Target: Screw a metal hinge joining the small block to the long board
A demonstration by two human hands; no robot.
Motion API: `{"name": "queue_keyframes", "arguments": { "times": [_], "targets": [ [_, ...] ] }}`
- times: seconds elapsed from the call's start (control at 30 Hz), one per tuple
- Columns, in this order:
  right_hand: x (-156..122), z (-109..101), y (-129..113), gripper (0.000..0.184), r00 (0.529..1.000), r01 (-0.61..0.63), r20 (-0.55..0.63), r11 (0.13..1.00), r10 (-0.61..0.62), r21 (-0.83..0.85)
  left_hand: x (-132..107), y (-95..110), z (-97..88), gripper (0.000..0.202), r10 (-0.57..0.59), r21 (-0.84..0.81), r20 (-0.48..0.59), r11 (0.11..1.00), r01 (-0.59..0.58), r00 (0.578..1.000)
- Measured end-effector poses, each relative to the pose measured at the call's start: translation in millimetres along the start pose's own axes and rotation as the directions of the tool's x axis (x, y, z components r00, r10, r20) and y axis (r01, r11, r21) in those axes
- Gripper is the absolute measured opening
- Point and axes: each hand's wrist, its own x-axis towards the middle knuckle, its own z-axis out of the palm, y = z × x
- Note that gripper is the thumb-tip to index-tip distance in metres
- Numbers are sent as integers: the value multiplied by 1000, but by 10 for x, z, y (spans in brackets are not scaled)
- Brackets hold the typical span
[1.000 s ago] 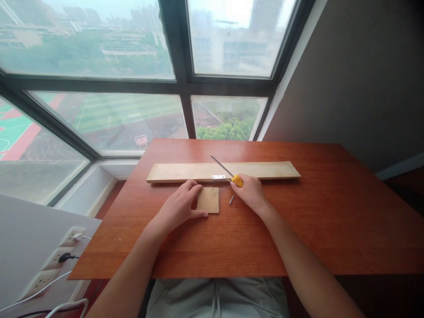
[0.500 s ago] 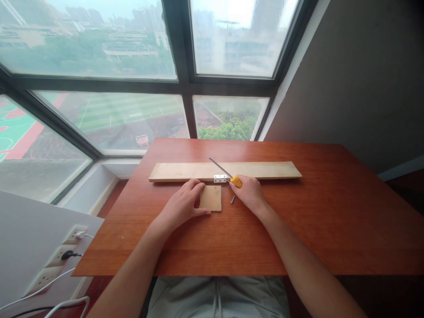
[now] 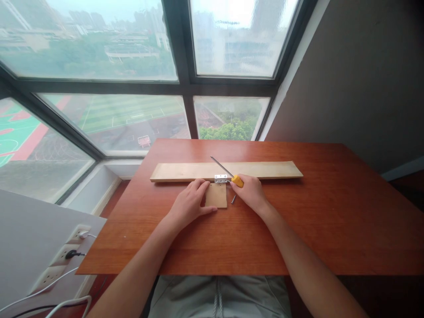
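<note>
A long pale wooden board [image 3: 265, 169] lies across the red-brown table [image 3: 298, 229]. A small metal bracket [image 3: 220, 178] sits at its near edge. Just below the bracket lies a small square wooden piece [image 3: 217, 195], and my left hand [image 3: 190, 204] grips its left side between fingers and thumb. My right hand [image 3: 251, 192] is closed round a screwdriver with a yellow handle [image 3: 237, 180]; its shaft points up and left over the board. A loose screw [image 3: 233, 199] lies beside my right hand.
Large windows run behind the table's far edge, and a dark wall stands on the right. To the left, a grey ledge carries wall sockets [image 3: 62, 260] with plugged-in cables [image 3: 71, 255]. My lap is below the table's near edge.
My left hand slid the small square piece right and toward the board, so it now sits under the bracket. My right hand and the screwdriver hardly moved.
</note>
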Motion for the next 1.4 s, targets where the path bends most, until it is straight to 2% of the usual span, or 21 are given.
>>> {"name": "queue_keyframes", "arguments": {
  "times": [0.37, 0.87, 1.03, 1.13, 1.3, 1.4],
  "targets": [
    [2, -32, 3, 16, 1000, 9, -6, 1000, -9, 27, 78, 107, 99, 74, -55, 51, -25, 997, 56, 998],
    [0, -67, 16, 17, 1000, 1, -29, 995, 2, 100, 118, 152, 123, 79, -71, -44, -28, 997, 70, 997],
    [-1, -65, 14, 17, 1000, 0, -28, 992, 3, 126, 118, 146, 150, 80, -93, -135, -41, 987, 87, 995],
    [-2, -64, 15, 17, 1000, 1, -29, 991, 3, 135, 120, 144, 145, 73, -120, -179, -46, 978, 110, 992],
    [-4, -85, 24, 17, 999, -13, -32, 987, 18, 159, 129, 150, 107, 52, -102, -145, 6, 984, 102, 995],
    [-2, -114, 25, 17, 999, -21, -39, 981, 29, 192, 131, 149, 98, 49, -101, -142, 13, 985, 102, 995]
  ]
}}
